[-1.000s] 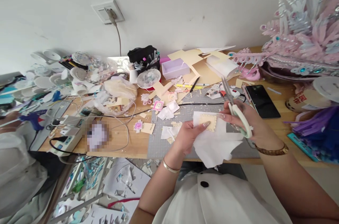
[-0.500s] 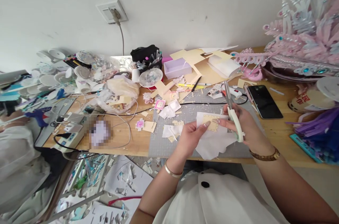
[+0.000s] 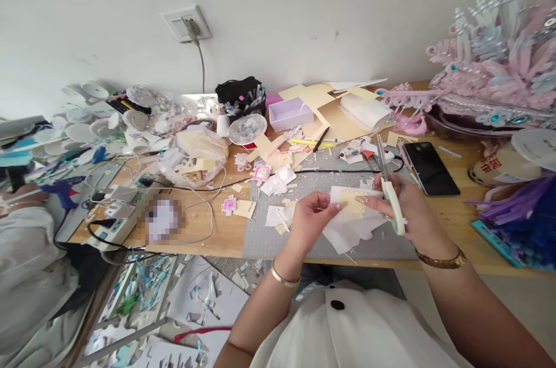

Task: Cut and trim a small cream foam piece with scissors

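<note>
Over the grey cutting mat (image 3: 304,246), a pale yellow card piece (image 3: 353,204) with a notched edge lies on a white sheet (image 3: 343,234). My left hand (image 3: 311,218) pinches the left edge of the sheet, its thumb at the card's side and the other fingers curled. My right hand (image 3: 406,203) is wrapped around scissors (image 3: 392,200) with pale handles, blades pointing up and away from me. That hand's thumb also presses on the card from the right. White and yellow scraps (image 3: 278,215) lie on the mat left of my hands.
A phone (image 3: 431,168), a lidded cup (image 3: 499,165) and pink beaded crowns (image 3: 490,90) stand on the right. Behind are a lilac box (image 3: 291,115) and card sheets (image 3: 321,101). A power strip (image 3: 115,223) and a co-worker's sleeve (image 3: 35,263) are at left.
Both hands, with the sheet and scissors, have shifted slightly right. My left fingers are more visibly curled above the sheet's edge. The view has also moved a little.
</note>
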`<action>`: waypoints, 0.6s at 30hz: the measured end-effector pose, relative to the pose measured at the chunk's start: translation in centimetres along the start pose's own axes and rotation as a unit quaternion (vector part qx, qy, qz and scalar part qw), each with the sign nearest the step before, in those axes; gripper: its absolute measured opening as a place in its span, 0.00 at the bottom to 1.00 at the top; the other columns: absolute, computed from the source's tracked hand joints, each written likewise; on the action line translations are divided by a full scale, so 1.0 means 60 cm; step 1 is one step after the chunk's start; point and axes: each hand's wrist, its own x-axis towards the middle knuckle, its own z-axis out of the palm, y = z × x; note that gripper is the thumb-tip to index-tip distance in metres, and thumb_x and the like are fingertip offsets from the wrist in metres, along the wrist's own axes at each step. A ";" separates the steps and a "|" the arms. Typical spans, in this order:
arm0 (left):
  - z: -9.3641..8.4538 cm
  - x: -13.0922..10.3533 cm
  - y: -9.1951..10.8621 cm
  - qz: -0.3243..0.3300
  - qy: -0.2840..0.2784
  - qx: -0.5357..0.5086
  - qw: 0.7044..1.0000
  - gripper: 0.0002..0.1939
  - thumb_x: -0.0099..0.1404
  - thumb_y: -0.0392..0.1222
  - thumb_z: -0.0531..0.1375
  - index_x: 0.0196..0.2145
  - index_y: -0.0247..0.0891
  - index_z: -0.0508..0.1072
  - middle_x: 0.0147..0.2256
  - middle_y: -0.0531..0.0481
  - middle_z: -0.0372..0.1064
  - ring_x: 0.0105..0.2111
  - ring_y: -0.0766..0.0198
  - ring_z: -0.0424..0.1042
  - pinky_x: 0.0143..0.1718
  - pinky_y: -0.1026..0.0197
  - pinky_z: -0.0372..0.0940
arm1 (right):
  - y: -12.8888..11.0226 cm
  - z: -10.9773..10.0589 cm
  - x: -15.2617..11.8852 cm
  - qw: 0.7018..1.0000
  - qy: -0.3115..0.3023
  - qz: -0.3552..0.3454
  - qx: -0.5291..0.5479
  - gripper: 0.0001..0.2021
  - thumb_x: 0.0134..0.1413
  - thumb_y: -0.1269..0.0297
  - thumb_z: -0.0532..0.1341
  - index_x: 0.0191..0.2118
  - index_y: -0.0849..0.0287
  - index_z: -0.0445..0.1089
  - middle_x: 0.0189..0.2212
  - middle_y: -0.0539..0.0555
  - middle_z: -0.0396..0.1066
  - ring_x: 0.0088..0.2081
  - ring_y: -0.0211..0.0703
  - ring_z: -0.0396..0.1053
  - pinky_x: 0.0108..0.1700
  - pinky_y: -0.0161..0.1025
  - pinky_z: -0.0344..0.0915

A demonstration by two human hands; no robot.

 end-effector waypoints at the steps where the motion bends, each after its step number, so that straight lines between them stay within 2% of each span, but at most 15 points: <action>1: -0.002 0.002 0.000 -0.002 0.010 -0.002 1.000 0.22 0.48 0.58 0.73 0.29 0.36 0.77 0.25 0.50 0.75 0.24 0.67 0.68 0.27 0.63 0.62 | 0.000 0.000 0.000 1.000 0.003 -0.003 -0.002 0.30 0.21 0.47 0.80 0.30 0.51 0.67 0.26 0.45 0.61 0.26 0.39 0.61 0.25 0.37 0.63; 5: -0.041 0.014 0.002 0.018 0.095 0.036 0.995 0.22 0.51 0.61 0.69 0.28 0.37 0.77 0.23 0.49 0.75 0.24 0.62 0.71 0.29 0.61 0.65 | 0.003 -0.009 -0.001 1.000 0.021 -0.012 0.004 0.31 0.21 0.46 0.80 0.31 0.52 0.66 0.27 0.45 0.62 0.25 0.37 0.60 0.25 0.38 0.65; 7: -0.063 0.018 0.005 0.013 0.128 0.129 0.983 0.23 0.58 0.63 0.64 0.23 0.38 0.77 0.20 0.47 0.73 0.24 0.59 0.72 0.30 0.59 0.65 | 0.002 -0.012 -0.002 1.000 0.024 -0.014 0.008 0.31 0.20 0.47 0.81 0.30 0.52 0.66 0.27 0.45 0.61 0.25 0.37 0.60 0.25 0.38 0.65; 9: -0.069 0.016 0.007 0.035 0.126 0.204 0.970 0.23 0.61 0.62 0.62 0.23 0.39 0.78 0.24 0.43 0.76 0.32 0.54 0.76 0.35 0.57 0.67 | 0.001 -0.012 -0.003 1.000 0.019 -0.014 0.010 0.30 0.20 0.48 0.81 0.29 0.52 0.67 0.27 0.45 0.61 0.25 0.38 0.61 0.25 0.37 0.65; 11: -0.057 0.009 0.009 0.084 0.082 0.190 0.975 0.19 0.56 0.60 0.68 0.33 0.40 0.82 0.38 0.40 0.80 0.45 0.50 0.77 0.42 0.56 0.68 | 0.000 -0.007 -0.004 1.000 0.010 -0.008 0.009 0.29 0.23 0.48 0.81 0.30 0.52 0.67 0.27 0.45 0.61 0.26 0.38 0.61 0.25 0.37 0.64; 12: -0.044 0.005 0.009 0.087 0.054 0.146 0.984 0.22 0.52 0.59 0.71 0.38 0.40 0.82 0.43 0.39 0.80 0.46 0.49 0.76 0.44 0.55 0.69 | 0.000 -0.004 -0.005 1.000 0.005 -0.006 0.010 0.28 0.24 0.49 0.81 0.30 0.52 0.67 0.27 0.45 0.61 0.26 0.38 0.61 0.25 0.36 0.64; 14: -0.015 -0.003 0.010 0.020 -0.048 0.013 0.999 0.27 0.48 0.60 0.73 0.41 0.39 0.81 0.42 0.41 0.80 0.40 0.52 0.77 0.43 0.54 0.70 | 0.002 0.002 -0.005 1.000 -0.002 -0.006 0.008 0.28 0.24 0.48 0.80 0.30 0.51 0.67 0.26 0.45 0.61 0.25 0.38 0.61 0.26 0.37 0.64; 15: -0.001 -0.006 0.009 -0.020 -0.086 -0.045 0.995 0.28 0.47 0.59 0.74 0.40 0.38 0.81 0.41 0.42 0.81 0.38 0.54 0.77 0.41 0.55 0.70 | 0.002 0.004 -0.005 1.000 -0.005 -0.008 0.005 0.28 0.24 0.48 0.80 0.30 0.51 0.67 0.26 0.44 0.61 0.25 0.39 0.61 0.26 0.37 0.64; 16: 0.011 -0.008 0.009 -0.046 -0.090 -0.082 0.991 0.27 0.45 0.58 0.76 0.38 0.38 0.81 0.38 0.44 0.81 0.35 0.56 0.77 0.39 0.56 0.70 | 0.003 0.006 -0.005 1.000 -0.007 -0.011 0.001 0.29 0.23 0.48 0.80 0.30 0.51 0.66 0.25 0.44 0.61 0.25 0.39 0.61 0.25 0.38 0.64; 18: 0.026 -0.008 0.010 -0.064 -0.062 -0.115 0.989 0.24 0.42 0.56 0.77 0.33 0.38 0.82 0.33 0.47 0.80 0.30 0.61 0.75 0.34 0.60 0.69 | 0.004 0.008 -0.005 1.000 -0.007 -0.016 -0.009 0.29 0.23 0.47 0.80 0.30 0.51 0.66 0.26 0.45 0.61 0.26 0.40 0.61 0.26 0.39 0.64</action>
